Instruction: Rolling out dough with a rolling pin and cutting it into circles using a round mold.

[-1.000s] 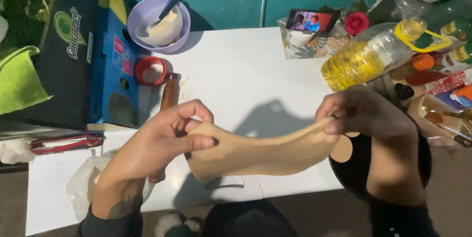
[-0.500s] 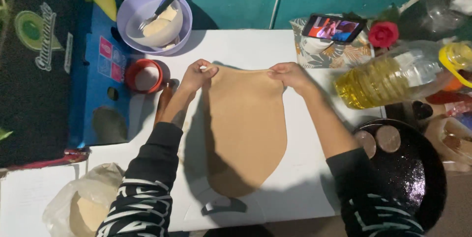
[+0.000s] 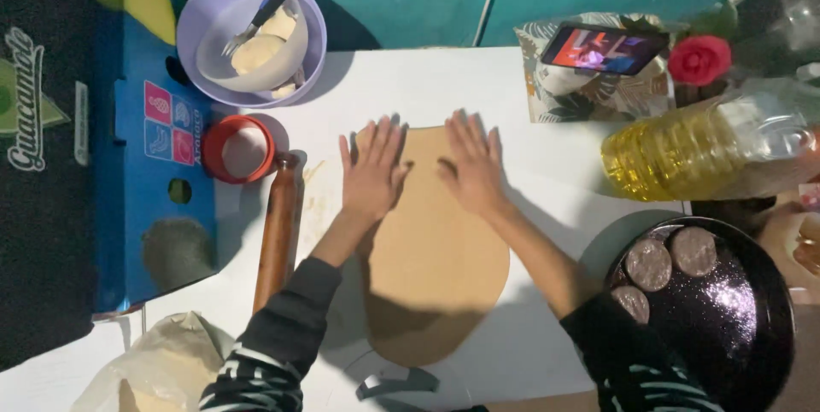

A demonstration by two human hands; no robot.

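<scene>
Pressing flat, both the left hand [image 3: 372, 175] and right hand [image 3: 471, 169] lie open-palmed, gripping nothing, on the tan dough sheet [image 3: 436, 250] mid-table; blue carton [image 3: 149, 164] at nine o'clock, oil bottle [image 3: 683, 151] at three.

Bare hands [image 3: 373, 175], dark white-striped sleeves [image 3: 265, 361]

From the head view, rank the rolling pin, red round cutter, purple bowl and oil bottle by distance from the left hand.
From the left hand:
1. Rolling pin, just to its left.
2. Red round cutter, farther left.
3. Purple bowl, upper left.
4. Oil bottle, far right.
</scene>
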